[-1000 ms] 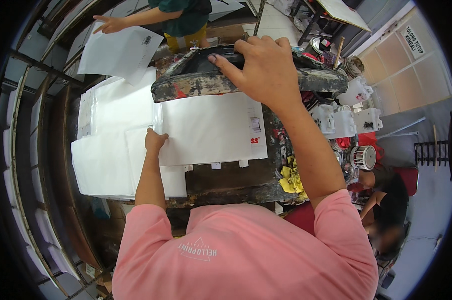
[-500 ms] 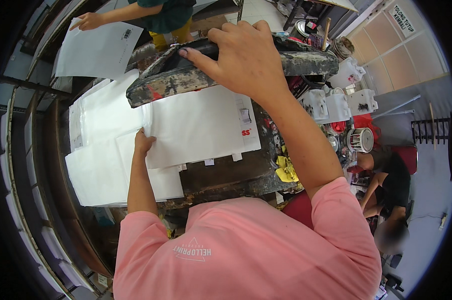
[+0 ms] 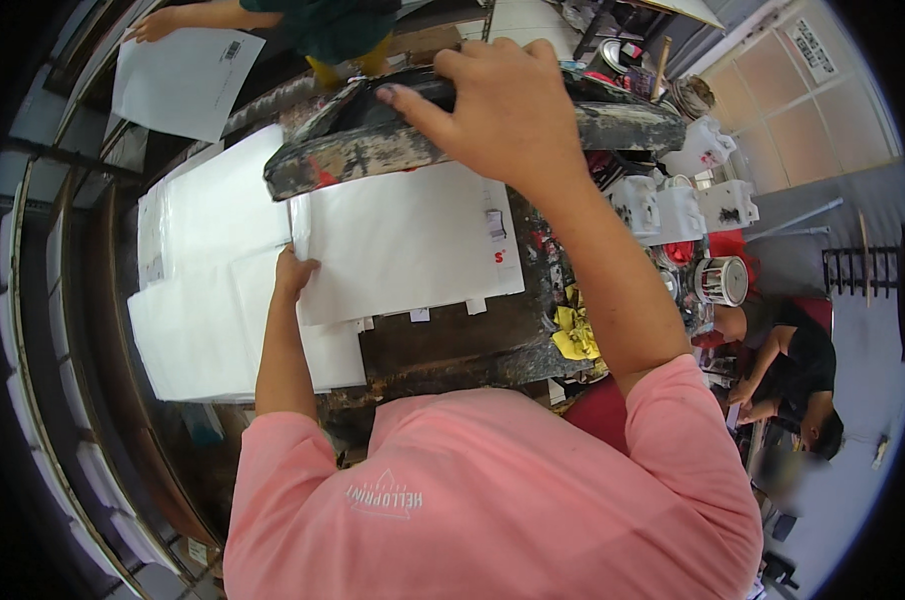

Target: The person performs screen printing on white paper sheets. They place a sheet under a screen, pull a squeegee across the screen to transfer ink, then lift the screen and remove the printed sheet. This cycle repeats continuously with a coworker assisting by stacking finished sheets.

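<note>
My right hand grips the edge of a wooden screen-printing frame, its fingers over the top and the thumb along the inner side. Paint stains cover the frame, which is held tilted up above the table. Under it lies a large white sheet, over another sheet with a bit of red print at its right edge. My left hand is closed in a pinch at the left edge of the upper sheet. More white sheets lie in overlapping piles to the left.
Beyond the table, a co-worker's hand holds a printed white sheet. White plastic containers, a paint can and a crumpled yellow cloth stand or lie at right. Another person sits at far right; racks line the left.
The frame and my right hand have shifted slightly right. My left hand has moved a little farther up along the sheet's edge. The co-worker's sheet has moved slightly away.
</note>
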Demonstrator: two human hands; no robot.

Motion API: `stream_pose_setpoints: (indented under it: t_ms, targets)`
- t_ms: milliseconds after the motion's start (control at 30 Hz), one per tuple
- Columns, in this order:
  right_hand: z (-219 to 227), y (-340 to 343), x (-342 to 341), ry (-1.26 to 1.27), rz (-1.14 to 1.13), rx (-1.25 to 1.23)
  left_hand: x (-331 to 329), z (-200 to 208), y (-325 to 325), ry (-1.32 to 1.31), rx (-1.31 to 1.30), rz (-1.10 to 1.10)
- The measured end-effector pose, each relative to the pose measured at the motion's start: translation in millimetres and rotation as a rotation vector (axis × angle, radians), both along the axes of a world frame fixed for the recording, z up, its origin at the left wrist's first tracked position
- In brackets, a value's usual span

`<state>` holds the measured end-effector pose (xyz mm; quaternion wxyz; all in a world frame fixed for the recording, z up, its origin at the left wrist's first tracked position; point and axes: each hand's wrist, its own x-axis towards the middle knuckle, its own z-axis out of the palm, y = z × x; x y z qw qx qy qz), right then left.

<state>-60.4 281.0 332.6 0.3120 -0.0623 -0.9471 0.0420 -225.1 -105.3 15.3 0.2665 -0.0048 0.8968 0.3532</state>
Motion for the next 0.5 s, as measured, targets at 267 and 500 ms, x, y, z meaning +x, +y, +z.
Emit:
stream_pose_setpoints:
  t_ms: [267, 500]
  targets:
    - [-0.4, -5.1, 0.9, 0.071, 0.033, 0.062, 13.5, 0.7, -11.8, 0.223, -0.236, -0.115]
    - [-2.6, -8.1, 7.5, 0.039, 0.047, 0.052, 32.7, -14.2, -27.1, 0.368, -0.162, -0.147]
